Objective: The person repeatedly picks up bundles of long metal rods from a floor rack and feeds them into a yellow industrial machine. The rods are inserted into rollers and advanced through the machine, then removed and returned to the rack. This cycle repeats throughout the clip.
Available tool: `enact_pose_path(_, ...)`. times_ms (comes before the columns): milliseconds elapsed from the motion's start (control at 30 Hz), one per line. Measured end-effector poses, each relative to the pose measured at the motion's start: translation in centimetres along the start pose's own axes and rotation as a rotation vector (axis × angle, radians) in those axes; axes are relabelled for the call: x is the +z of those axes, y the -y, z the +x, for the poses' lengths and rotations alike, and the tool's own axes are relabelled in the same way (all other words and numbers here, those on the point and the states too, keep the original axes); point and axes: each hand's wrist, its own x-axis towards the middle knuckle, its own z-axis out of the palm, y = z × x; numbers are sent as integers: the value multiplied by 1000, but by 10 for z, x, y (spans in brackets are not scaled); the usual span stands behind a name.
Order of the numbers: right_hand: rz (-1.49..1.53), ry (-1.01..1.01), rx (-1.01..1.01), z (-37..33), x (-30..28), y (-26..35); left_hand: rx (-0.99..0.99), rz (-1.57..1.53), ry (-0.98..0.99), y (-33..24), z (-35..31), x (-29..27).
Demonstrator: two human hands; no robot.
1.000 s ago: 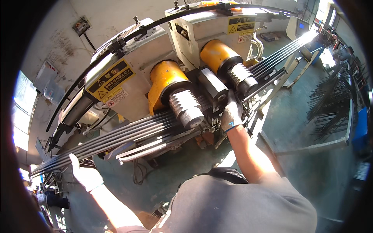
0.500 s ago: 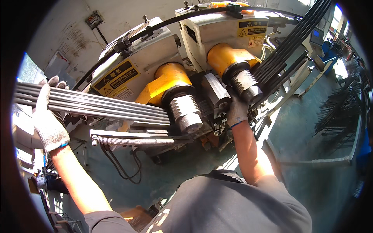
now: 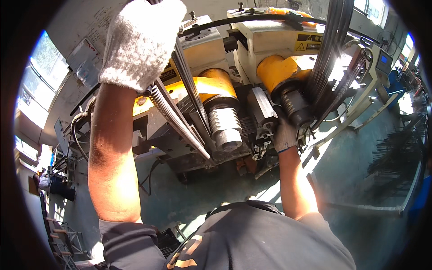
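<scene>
Rods [image 3: 190, 85] slant up beside the left roller [image 3: 225, 123], gripped by the curled fingers of the left hand [image 3: 141, 45], seemingly keeping them bunched, while the right hand [image 3: 285, 134] reaches behind the block [image 3: 263, 105], grip impossible to tell.

You are facing a yellow-and-black warning label [image 3: 308, 42] with triangle signs [image 3: 301, 47] near the top edge of the pale housing [image 3: 265, 40], while tan print [image 3: 187, 253] is showing on your dark shirt [image 3: 256, 238].
</scene>
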Motion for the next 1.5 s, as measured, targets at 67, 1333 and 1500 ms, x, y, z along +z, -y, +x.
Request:
enact_pose_path(67,126,-23,117,4,-1,-1,56,23,-24,0,-1,3)
enact_pose_path(1333,-77,-161,-241,11,9,-18,-329,-86,73,-49,48,-59)
enact_pose_path(1500,-16,-120,238,-4,11,-6,-34,369,153,-23,61,-42)
